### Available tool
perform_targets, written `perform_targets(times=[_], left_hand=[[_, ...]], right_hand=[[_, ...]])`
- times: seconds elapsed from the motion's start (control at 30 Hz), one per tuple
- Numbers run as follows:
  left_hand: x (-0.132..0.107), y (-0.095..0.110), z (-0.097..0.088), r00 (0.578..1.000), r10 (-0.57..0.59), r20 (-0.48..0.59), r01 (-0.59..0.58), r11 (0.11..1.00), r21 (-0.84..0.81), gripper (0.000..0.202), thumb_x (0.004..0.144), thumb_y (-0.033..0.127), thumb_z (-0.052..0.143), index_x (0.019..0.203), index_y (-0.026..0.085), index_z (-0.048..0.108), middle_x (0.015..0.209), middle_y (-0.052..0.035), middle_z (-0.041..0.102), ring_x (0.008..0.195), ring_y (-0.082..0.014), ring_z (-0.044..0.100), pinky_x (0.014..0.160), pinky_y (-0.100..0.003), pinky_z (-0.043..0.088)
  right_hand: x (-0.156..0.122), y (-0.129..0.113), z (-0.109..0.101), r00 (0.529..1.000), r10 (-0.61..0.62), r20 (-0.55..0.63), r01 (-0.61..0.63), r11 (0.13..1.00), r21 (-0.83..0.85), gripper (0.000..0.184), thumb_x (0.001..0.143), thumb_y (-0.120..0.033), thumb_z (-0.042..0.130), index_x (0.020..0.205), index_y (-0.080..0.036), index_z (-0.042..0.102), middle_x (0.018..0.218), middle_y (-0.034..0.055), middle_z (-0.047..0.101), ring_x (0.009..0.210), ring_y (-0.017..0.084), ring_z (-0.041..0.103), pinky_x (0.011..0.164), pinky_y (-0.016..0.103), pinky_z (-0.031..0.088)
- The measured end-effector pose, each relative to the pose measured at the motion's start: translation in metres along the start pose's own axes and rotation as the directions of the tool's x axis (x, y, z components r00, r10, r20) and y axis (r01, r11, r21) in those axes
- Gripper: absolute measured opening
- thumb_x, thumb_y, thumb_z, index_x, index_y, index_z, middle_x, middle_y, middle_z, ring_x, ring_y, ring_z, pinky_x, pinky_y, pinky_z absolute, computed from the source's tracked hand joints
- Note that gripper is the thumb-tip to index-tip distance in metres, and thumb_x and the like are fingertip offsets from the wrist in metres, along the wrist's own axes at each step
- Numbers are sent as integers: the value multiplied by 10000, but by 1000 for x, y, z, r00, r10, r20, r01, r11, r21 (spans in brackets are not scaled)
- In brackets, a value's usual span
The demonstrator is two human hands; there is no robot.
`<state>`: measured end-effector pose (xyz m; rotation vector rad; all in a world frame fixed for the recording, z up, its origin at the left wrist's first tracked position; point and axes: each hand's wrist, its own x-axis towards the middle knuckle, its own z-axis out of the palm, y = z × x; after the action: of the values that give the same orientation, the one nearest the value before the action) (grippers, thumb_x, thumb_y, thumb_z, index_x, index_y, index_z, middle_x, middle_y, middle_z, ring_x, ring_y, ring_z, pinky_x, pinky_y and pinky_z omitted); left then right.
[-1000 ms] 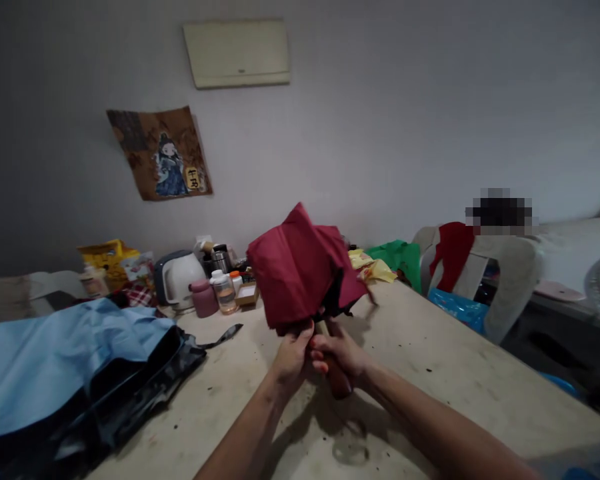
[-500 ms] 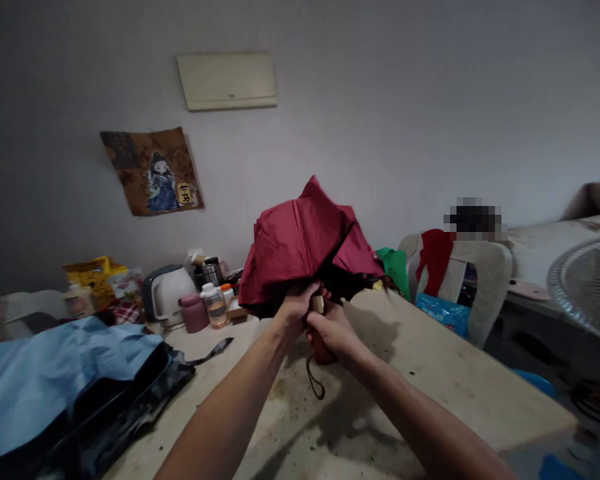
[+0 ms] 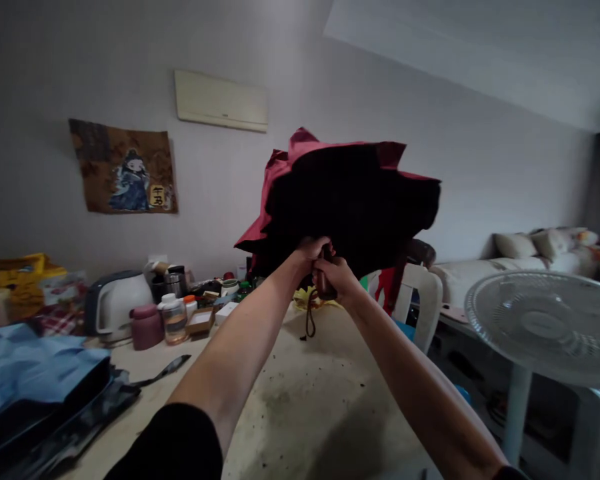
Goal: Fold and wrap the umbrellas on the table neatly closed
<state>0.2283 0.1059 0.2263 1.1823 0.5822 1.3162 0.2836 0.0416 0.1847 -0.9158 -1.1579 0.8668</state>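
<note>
At the centre of the frame I hold up a half-opened dark red fabric umbrella with a black underside (image 3: 347, 200), its canopy raised above the pale, speckled worktop (image 3: 310, 400). My right hand (image 3: 336, 280) is wrapped tight around its brown wooden handle (image 3: 324, 288), and my left hand (image 3: 311, 249) is curled closed around the shaft just above it, touching the right. A white electric kettle (image 3: 116, 305) stands at the left, a white standing fan (image 3: 543, 327) at the lower right.

Umbrella (image 3: 350, 207) up at twelve o'clock above the surface (image 3: 300, 393); kettle (image 3: 117, 303) at ten, fan (image 3: 545, 327) at three.
</note>
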Motion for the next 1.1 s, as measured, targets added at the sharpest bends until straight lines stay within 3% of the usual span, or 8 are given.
perform_targets(times=[0.13, 0.3, 0.57, 0.83, 0.97, 1.1], left_hand=[[-5, 4, 7, 999, 40, 32, -40, 999, 1, 226, 788, 127, 636, 566, 115, 596, 495, -25, 578, 522, -127, 599, 598, -248, 442], [-16, 16, 11, 997, 69, 46, -68, 997, -26, 210, 796, 119, 625, 594, 125, 567, 509, 7, 551, 515, -90, 561, 652, -248, 465], [-29, 32, 9, 995, 39, 88, -39, 999, -10, 195, 793, 157, 626, 611, 108, 577, 507, -4, 538, 545, -123, 576, 615, -274, 449], [-36, 33, 3, 994, 44, 100, -37, 997, -66, 187, 785, 159, 655, 625, 115, 568, 538, -11, 560, 568, -122, 594, 668, -283, 468], [-43, 33, -1, 988, 68, 141, -60, 996, -60, 177, 797, 163, 652, 635, 113, 600, 545, -12, 575, 556, -114, 593, 643, -257, 461], [-48, 35, -7, 980, 58, 193, -49, 998, -50, 151, 775, 154, 683, 644, 90, 646, 599, -69, 645, 566, -136, 606, 613, -256, 464]], right_hand=[[-20, -2, -4, 997, -14, 71, 0, 982, 188, 119, 656, -244, 618, 648, -163, 531, 519, -20, 526, 425, 90, 488, 419, 224, 439], [-36, -3, 0, 994, -24, 102, -6, 959, 283, 198, 593, -263, 682, 678, -160, 537, 514, -30, 525, 418, 88, 486, 386, 210, 409], [-47, -10, 11, 998, -20, 65, 1, 961, 277, 208, 606, -267, 686, 684, -160, 525, 504, -24, 528, 411, 99, 498, 371, 208, 396], [-57, -4, 12, 997, -16, 80, -6, 965, 264, 259, 580, -278, 717, 708, -163, 524, 521, -27, 536, 414, 96, 497, 377, 215, 410], [-51, -14, 10, 993, -64, 98, 40, 972, 231, 219, 581, -276, 707, 673, -151, 552, 510, -17, 536, 412, 95, 496, 385, 216, 403], [-36, -26, 10, 988, -131, 85, 110, 971, 214, 148, 589, -233, 667, 597, -158, 539, 487, -3, 542, 414, 100, 500, 409, 223, 410]])
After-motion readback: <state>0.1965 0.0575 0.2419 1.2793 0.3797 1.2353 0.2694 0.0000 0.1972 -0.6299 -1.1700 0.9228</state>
